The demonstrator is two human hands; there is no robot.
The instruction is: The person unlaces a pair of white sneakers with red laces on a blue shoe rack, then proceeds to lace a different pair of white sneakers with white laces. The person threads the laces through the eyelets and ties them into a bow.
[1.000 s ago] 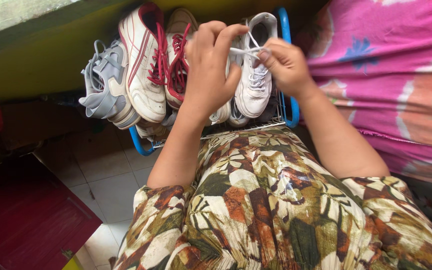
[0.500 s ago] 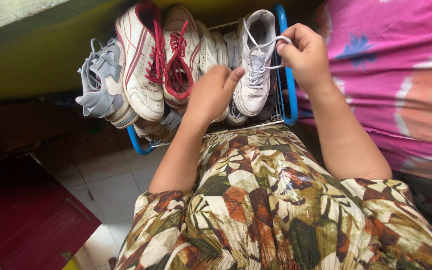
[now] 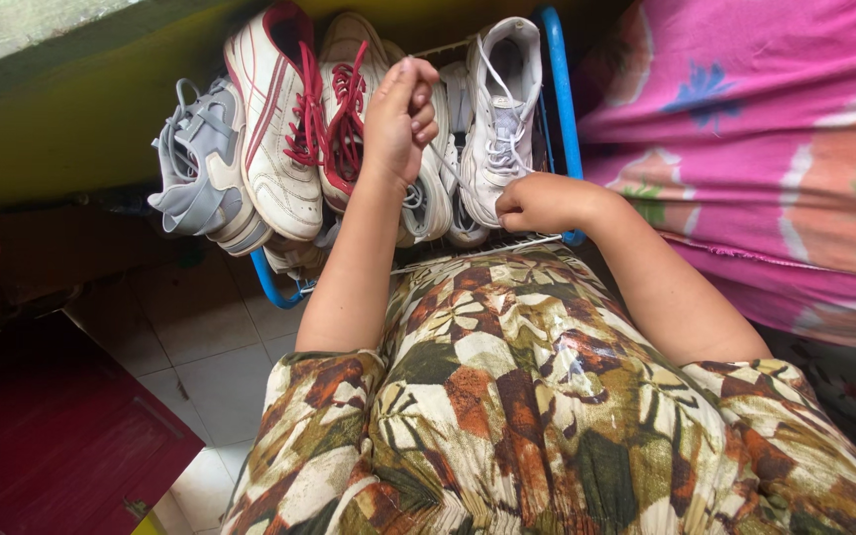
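Note:
My left hand is raised over the shoes in a blue-framed wire rack, its fingers closed on a thin white shoelace. The lace runs down and to the right toward my right hand. That hand is a closed fist at the toe of a white sneaker and seems to hold the lace's other end. A white shoe with red laces and its partner lie just left of my left hand. Another pale shoe lies under my left wrist.
A grey sneaker sits at the rack's left end against a yellow-green wall. A pink flowered cloth lies on the right. My lap in a patterned dress fills the foreground. White floor tiles and a dark red panel are at the left.
My right hand has dropped from the top of the white sneaker to its toe and closed into a fist. My left hand has risen and closed its fingers.

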